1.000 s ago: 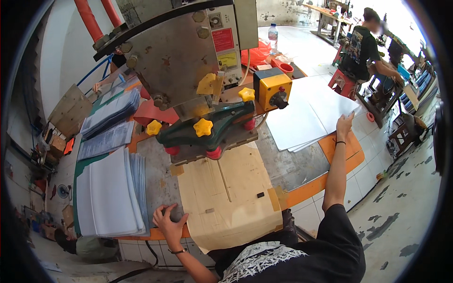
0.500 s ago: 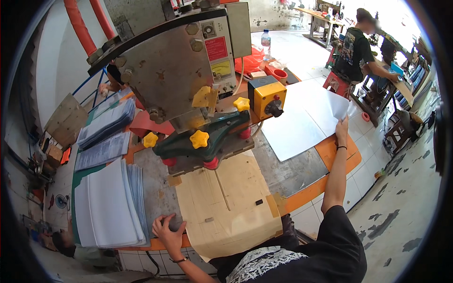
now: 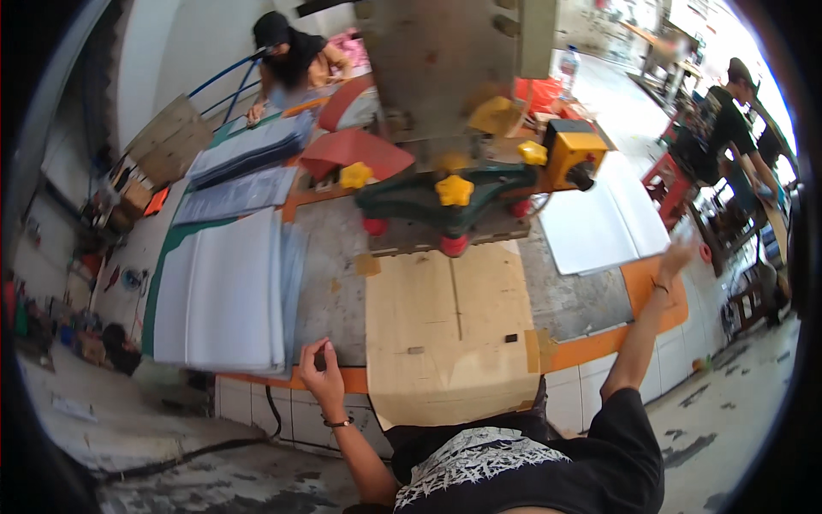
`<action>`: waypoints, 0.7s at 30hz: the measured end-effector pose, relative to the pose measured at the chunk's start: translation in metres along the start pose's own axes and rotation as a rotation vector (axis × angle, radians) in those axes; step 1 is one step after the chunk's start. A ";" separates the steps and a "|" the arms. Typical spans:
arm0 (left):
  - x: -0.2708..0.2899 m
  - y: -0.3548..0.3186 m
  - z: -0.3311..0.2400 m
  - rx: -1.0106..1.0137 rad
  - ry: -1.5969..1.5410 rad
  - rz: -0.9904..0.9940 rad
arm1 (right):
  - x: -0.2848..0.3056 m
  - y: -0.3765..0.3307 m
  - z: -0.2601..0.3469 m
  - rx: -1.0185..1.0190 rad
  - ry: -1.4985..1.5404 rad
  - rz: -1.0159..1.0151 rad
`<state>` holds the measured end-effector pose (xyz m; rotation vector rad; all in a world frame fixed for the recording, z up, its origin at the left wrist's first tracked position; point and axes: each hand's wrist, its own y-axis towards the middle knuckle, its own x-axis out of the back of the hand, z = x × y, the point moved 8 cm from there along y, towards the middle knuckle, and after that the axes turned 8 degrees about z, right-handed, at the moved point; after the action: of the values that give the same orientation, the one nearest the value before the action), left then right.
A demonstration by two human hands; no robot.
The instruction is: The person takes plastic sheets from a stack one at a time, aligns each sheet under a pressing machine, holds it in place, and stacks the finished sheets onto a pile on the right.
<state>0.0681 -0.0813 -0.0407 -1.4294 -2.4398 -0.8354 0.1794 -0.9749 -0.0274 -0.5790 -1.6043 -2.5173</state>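
Observation:
My left hand [image 3: 322, 377] is raised just off the table's front edge, fingers curved and apart, with nothing in it. To its right lies a tan board [image 3: 428, 334] with a slit and small dark blocks, below the press. My right hand [image 3: 679, 254] is smeared by motion beside the right end of a stack of white sheets [image 3: 591, 227]; its fingers cannot be made out. Over the board stands the press head, with a green clamp plate [image 3: 492, 199] carrying yellow star knobs [image 3: 454, 190] and red feet.
A thick pile of pale sheets [image 3: 224, 295] lies at left, with plastic-wrapped stacks [image 3: 235, 197] behind it. A yellow switch box [image 3: 574, 156] is fixed at the press's right. One person [image 3: 287, 60] is at the far left; another [image 3: 719, 128] sits at the right.
The view has swung left, bringing a person into sight behind the press. My right hand has come away from the lifted sheet corner, which now lies flatter. My left hand has risen off the table.

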 end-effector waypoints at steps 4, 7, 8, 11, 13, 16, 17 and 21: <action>0.070 -0.044 -0.025 -0.137 0.201 -0.351 | 0.088 -0.021 0.123 -0.036 0.437 0.025; 0.098 -0.037 -0.030 -0.132 0.398 -0.322 | 0.134 -0.089 0.135 -0.221 0.446 0.218; 0.104 -0.030 -0.042 -0.139 0.539 -0.331 | 0.125 -0.130 0.127 -0.369 0.580 0.351; 0.110 -0.001 -0.047 -0.057 0.646 -0.184 | 0.118 -0.211 0.207 -0.280 0.528 0.767; 0.110 0.011 -0.024 -0.036 0.720 -0.120 | 0.119 -0.202 0.234 -0.087 0.444 0.791; 0.092 0.029 -0.006 0.005 0.831 -0.057 | 0.117 -0.193 0.246 -0.156 0.489 0.821; 0.093 0.031 -0.004 0.054 0.836 -0.101 | 0.117 -0.192 0.246 -0.217 0.512 0.830; 0.093 0.028 -0.010 0.066 0.813 -0.209 | 0.118 -0.192 0.245 -0.220 0.541 0.801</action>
<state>0.0432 -0.0076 0.0183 -0.6135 -1.9524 -1.0912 0.0798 -0.6580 -0.0566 -0.3921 -0.7077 -1.9847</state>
